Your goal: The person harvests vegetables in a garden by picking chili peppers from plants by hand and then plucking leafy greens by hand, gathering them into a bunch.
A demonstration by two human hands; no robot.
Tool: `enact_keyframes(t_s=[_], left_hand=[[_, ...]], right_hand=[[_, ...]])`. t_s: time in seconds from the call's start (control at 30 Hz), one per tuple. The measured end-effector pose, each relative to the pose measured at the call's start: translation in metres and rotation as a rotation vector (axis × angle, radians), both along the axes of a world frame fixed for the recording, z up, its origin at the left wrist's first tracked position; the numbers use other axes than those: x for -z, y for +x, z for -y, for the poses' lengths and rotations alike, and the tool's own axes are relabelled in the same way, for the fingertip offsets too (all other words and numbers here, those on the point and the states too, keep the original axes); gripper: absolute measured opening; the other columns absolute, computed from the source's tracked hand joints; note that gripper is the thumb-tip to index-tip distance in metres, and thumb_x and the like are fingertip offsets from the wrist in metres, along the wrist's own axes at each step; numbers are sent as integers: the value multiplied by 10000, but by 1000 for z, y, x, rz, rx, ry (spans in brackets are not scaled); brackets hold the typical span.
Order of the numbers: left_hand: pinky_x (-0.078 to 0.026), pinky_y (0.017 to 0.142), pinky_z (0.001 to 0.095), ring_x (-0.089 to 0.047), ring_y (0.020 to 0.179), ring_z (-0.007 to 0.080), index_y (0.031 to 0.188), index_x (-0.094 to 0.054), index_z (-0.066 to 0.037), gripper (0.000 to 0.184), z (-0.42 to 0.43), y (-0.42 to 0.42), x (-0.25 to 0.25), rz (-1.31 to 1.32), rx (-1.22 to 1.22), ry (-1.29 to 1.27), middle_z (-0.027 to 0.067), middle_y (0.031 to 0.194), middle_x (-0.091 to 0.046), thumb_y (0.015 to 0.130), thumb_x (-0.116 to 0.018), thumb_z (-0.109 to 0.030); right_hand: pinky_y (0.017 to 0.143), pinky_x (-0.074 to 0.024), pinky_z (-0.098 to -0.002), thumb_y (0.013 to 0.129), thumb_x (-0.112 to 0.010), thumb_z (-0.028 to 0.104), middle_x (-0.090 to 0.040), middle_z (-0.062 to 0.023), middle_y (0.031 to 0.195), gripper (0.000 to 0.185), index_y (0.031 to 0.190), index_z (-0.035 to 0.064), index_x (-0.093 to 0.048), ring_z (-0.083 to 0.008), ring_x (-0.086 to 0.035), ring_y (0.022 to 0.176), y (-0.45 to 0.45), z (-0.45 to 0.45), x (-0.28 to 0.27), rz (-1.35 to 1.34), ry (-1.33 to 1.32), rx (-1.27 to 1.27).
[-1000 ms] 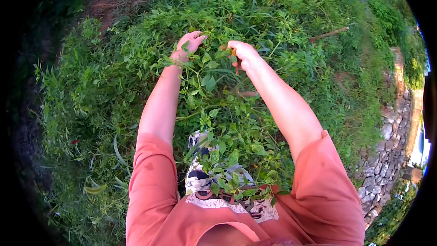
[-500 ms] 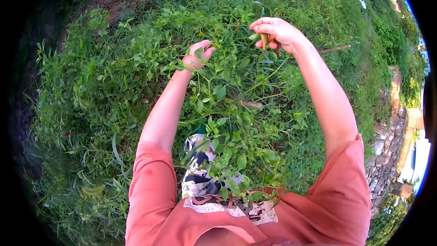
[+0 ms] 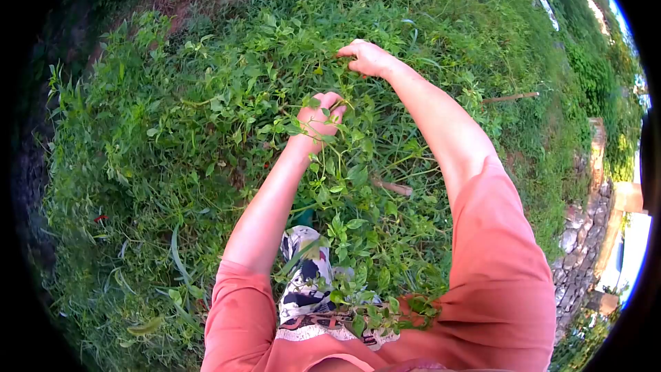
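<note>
My left hand (image 3: 321, 118) is closed around a thin stem of a leafy pepper plant (image 3: 337, 165), with a few leaves lying over its fingers. Above and to the right, my right hand (image 3: 370, 60) reaches into the foliage, index finger and thumb towards a small reddish pepper at the fingertips. Its other fingers are curled beneath the palm, where a bit of red shows; the peppers seen there before are mostly hidden by the hand.
A wooden stake (image 3: 392, 187) stands among the stems below my hands, and another stick (image 3: 511, 98) pokes out at right. Leafy branches hang against my shirt (image 3: 496, 255). A stone wall (image 3: 582, 241) runs along the right side. A red pepper (image 3: 101, 218) shows at left.
My right hand has moved left and slightly down into the leaves, and the peppers in it have turned out of sight. My left hand sits lower and further right, still on the stem.
</note>
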State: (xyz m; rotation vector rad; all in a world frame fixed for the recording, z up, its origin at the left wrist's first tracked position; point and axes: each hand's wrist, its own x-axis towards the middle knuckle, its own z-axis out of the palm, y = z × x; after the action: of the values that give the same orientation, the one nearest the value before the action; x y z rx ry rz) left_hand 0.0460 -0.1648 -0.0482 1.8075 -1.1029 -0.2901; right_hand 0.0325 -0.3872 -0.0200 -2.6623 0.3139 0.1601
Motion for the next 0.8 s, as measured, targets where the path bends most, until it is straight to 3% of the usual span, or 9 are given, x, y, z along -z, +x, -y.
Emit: enact_keyframes(t_s=[0.07,0.17,0.23,0.3,0.33,0.57,0.63,0.7,0.8], left_hand=[[-427,624,303,-528,655,193,962,-564,-37,182,0,0,2,-100,13,22,116,765,-565,823,-578,-153],[-415,609,289,-489,630,160,952,-562,-34,169,-5,-3,-13,-267,-43,83,97,716,-553,835,-567,-156],[-396,583,270,-447,614,119,940,-563,-32,157,-5,2,-4,-350,-38,65,56,680,-535,844,-557,-157],[-376,561,251,-419,613,82,936,-568,-37,151,-4,6,0,-361,-78,77,14,664,-511,845,-556,-155],[-360,545,238,-400,605,67,930,-571,-39,143,-6,5,0,-374,-81,15,-6,649,-489,844,-556,-152],[-357,540,245,-391,594,73,929,-568,-40,152,-7,4,0,-482,-103,6,-2,635,-480,836,-575,-160],[-389,564,255,-442,612,100,949,-573,-40,172,-9,7,1,-329,-144,117,34,672,-521,816,-591,-148],[-405,577,260,-468,621,113,958,-576,-40,185,-13,2,0,-253,-161,170,53,690,-542,806,-599,-143],[-475,666,360,-589,766,252,955,-583,-53,197,-23,-6,-3,-197,-212,-99,127,811,-603,760,-583,-84]], right_hand=[[765,-472,-351,715,-585,164,-551,-116,924,363,1071,224,-614,-248,-571,865,4,-4,-3,-34,-56,-163],[774,-468,-351,713,-583,194,-548,-137,939,356,1067,206,-616,-274,-562,881,5,-3,-1,-156,-91,-176],[687,-491,-335,735,-573,164,-581,-117,899,367,1101,176,-594,-223,-592,773,3,-3,-5,-170,-106,-214],[568,-487,-297,770,-559,150,-610,-72,848,357,1127,149,-572,-143,-585,637,0,-3,-7,-394,340,74],[487,-452,-255,798,-543,144,-615,-30,751,362,1160,153,-549,-90,-549,552,-3,-4,-6,-349,438,92],[462,-429,-265,809,-543,173,-604,-27,670,136,924,107,-572,-99,-545,543,-7,-4,-5,-417,409,123],[471,-445,-290,798,-540,172,-610,-50,682,125,889,108,-597,-128,-559,560,-8,-9,-8,-366,452,110],[483,-462,-319,771,-508,109,-609,-68,688,123,821,98,-620,-161,-569,572,-5,-16,-19,-381,206,29],[502,-477,-345,715,-471,52,-628,-104,721,183,785,73,-639,-205,-592,594,-1,-33,-46,-465,64,29]])
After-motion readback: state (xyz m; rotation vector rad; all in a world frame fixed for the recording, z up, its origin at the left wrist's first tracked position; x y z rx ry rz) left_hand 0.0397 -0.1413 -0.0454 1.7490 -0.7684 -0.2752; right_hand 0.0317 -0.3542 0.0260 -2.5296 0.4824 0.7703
